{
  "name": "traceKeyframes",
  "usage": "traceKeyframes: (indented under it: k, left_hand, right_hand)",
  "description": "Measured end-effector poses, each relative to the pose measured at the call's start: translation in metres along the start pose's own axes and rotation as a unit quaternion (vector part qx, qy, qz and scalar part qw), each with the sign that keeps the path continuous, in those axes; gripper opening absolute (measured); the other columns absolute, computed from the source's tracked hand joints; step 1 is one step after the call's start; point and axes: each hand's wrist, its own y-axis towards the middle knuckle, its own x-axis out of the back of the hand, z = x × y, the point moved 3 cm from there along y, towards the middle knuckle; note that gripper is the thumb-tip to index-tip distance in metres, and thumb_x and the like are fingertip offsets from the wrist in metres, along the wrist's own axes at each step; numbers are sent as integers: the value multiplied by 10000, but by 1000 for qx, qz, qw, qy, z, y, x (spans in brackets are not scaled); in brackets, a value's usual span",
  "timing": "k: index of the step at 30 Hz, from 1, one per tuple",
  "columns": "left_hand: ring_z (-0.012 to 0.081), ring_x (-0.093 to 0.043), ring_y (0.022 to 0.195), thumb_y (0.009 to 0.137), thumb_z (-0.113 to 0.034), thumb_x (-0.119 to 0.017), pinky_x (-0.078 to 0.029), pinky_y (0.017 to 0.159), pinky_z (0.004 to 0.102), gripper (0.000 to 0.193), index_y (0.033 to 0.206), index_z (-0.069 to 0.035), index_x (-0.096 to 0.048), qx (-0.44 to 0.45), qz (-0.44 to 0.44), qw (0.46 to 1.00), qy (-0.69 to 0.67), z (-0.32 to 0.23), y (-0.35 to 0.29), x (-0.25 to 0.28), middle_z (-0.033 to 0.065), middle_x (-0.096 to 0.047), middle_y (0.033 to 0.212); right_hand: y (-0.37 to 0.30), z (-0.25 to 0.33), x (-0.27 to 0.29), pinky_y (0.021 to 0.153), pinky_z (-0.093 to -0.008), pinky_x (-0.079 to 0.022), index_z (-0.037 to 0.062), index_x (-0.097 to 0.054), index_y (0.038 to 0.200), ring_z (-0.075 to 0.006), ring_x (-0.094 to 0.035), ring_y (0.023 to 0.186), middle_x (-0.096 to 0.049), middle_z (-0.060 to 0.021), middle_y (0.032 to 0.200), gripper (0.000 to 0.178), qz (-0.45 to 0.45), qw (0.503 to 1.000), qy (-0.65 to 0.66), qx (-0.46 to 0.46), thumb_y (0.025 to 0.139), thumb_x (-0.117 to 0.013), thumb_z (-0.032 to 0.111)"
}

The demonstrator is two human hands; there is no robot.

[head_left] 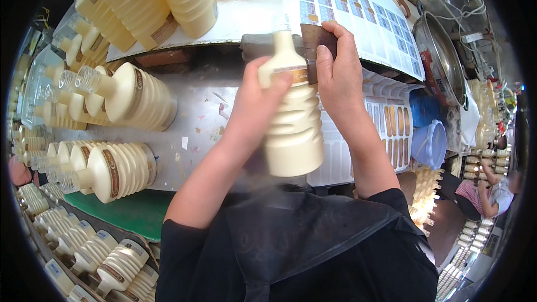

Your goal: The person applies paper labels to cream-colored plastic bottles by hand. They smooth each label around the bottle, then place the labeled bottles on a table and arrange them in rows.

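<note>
A cream plastic bottle (pixel 293 140) with a ribbed body and narrow neck stands upright or slightly tilted in front of me. My left hand (pixel 251 98) is closed around its left side, the thumb lying across the front and blurred by motion. On the bottle's upper part sits a brown and orange label (pixel 300 75). My right hand (pixel 342 78) pinches a dark brown flat piece, like a scraper (pixel 313 50), between thumb and fingers. Its edge lies against the bottle's right side, by the label; the bottle's neck and clear mouth rise above my left hand.
Rows of similar bottles (pixel 128 100) lie on the metal table (pixel 193 112) at left, with more standing on the white shelf (pixel 246 14) behind. Label sheets (pixel 358 8) lie at back right and beside the bottle. A blue bucket (pixel 429 144) and another person (pixel 492 193) are at right.
</note>
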Motion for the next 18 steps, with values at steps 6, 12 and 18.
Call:
traceKeyframes:
  k: [6,12,18]
  left_hand:
    - [148,-587,1127,1070,-409,-513,-475,991,317,526,1395,-2,-442,-19,24,1000,3,6,7,8,114,-609,1259]
    - [205,-616,1189,1117,-426,-351,-482,1050,363,548,1444,3,-444,-31,66,997,-29,14,13,18,141,-617,1323]
    - [190,-600,1188,1127,-397,-333,-475,1052,360,521,1457,-5,-426,-6,44,997,-65,13,12,16,127,-606,1318]
  right_hand:
    - [-10,-31,-6,1041,-460,-439,-26,-473,1327,-413,-562,1197,-557,-251,1269,374,-28,998,59,-14,967,-505,71]
    - [-12,-38,-6,1042,-450,-439,-20,-481,1329,-397,-565,1196,-561,-236,1267,379,-44,996,76,-6,964,-506,78]
    - [-5,-12,1,1053,-447,-432,-32,-502,1307,-397,-561,1207,-558,-243,1279,366,-11,988,153,-32,959,-515,80]
